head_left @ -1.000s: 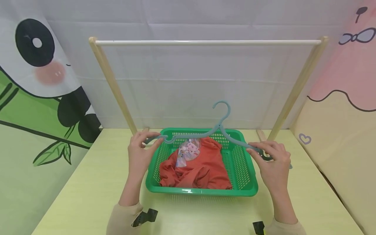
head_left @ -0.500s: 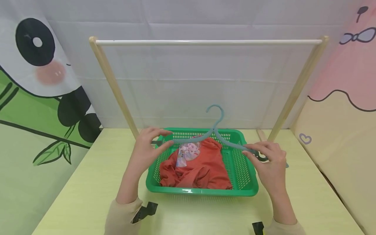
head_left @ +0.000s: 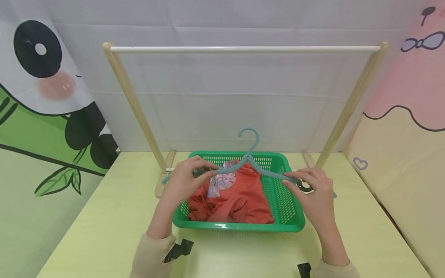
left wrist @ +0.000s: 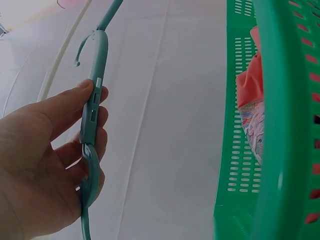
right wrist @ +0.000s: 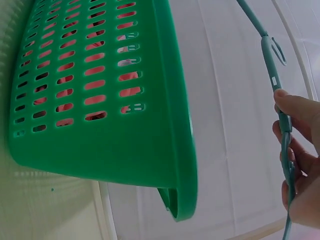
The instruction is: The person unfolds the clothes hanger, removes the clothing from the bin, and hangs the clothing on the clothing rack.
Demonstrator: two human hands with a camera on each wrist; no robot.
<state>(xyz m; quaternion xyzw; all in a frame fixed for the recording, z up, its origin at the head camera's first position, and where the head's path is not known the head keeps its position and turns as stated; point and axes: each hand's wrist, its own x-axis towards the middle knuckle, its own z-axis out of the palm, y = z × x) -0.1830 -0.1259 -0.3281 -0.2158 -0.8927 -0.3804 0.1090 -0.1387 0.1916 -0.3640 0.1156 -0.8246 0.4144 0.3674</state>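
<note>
A blue-green plastic hanger (head_left: 269, 173) is held above the basket, hook upward. My left hand (head_left: 187, 177) pinches its left arm between thumb and fingers; the hanger's tip pokes out beyond that hand. On the opposite arm, my right hand (head_left: 316, 191) grips near the end, beside a dark curved part. Both wrist views show thumb and fingers around the hanger (left wrist: 95, 90). Below lies a crumpled orange-red shirt (head_left: 243, 197) with a printed light patch, inside a green perforated basket (head_left: 240, 227). My left hand covers part of the basket's left rim.
Behind the basket stands a clothes rack with wooden legs (head_left: 133, 100) and a white top rail (head_left: 243, 50). The basket rests on a pale yellow table (head_left: 114, 224). A white cloth backdrop (head_left: 222, 116) and printed side panels (head_left: 410, 162) surround it.
The hanger has shifted left and slightly down. My left hand has moved right, inward along the hanger's arm, and my right hand a little left. Basket and shirt stay put.
</note>
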